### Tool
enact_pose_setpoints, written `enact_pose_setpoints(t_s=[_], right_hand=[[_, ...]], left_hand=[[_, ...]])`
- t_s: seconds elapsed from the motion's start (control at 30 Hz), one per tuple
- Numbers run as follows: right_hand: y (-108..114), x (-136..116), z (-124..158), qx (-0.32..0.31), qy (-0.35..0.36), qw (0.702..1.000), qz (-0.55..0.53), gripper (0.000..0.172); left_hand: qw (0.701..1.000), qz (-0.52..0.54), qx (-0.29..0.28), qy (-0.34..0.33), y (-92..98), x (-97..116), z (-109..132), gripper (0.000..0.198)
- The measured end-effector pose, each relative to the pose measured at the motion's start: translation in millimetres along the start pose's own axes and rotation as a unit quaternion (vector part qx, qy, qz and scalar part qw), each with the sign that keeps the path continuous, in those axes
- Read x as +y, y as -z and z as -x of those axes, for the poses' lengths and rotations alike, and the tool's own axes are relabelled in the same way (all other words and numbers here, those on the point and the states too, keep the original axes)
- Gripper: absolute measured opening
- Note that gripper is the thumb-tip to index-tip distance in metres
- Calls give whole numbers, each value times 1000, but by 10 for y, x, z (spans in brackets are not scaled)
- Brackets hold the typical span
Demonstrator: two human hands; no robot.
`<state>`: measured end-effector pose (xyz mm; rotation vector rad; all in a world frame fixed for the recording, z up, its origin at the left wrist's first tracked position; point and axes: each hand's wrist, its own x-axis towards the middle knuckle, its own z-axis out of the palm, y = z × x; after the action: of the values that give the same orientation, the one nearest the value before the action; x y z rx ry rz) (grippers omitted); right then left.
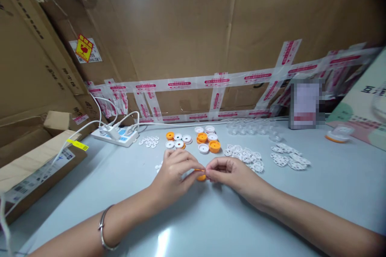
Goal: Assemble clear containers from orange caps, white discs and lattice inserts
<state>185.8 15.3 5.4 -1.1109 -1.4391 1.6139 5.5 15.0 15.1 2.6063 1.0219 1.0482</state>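
An orange round plastic part (201, 177) sits low over the table between my hands, partly hidden by fingers. My left hand (176, 172) is closed with thumb and fingertips gripping it from the left. On its right edge, my right hand (230, 171) pinches with thumb and forefinger; whatever lies in that pinch is too small to make out. Just beyond are two clusters of round parts, white ones (203, 148) and orange ones (214, 146). Small white pieces (157, 167) peek out beside my left hand. A pile of white lacy discs (244, 156) lies behind my right hand.
A second group of lacy discs (290, 156) lies right. Clear domed pieces (253, 127) line the back, near a pixelated upright object (305, 103) and an orange-based clear-topped item (340, 133). Left are small white parts (148, 141), a power strip (116, 136) and cardboard (39, 164).
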Motion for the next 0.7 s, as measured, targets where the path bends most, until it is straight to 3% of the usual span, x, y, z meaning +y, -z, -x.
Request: enact_pose_setpoints(t_s=[0.43,0.7], right_hand=[[9,58,-4,-31,10,999,32,23],[46,81,-33,3,24,991,132,21]], left_hand=[[997,-40,-7,-68,1,-72,15,9],[999,-3,-39,-5,-49,-165,17,3]])
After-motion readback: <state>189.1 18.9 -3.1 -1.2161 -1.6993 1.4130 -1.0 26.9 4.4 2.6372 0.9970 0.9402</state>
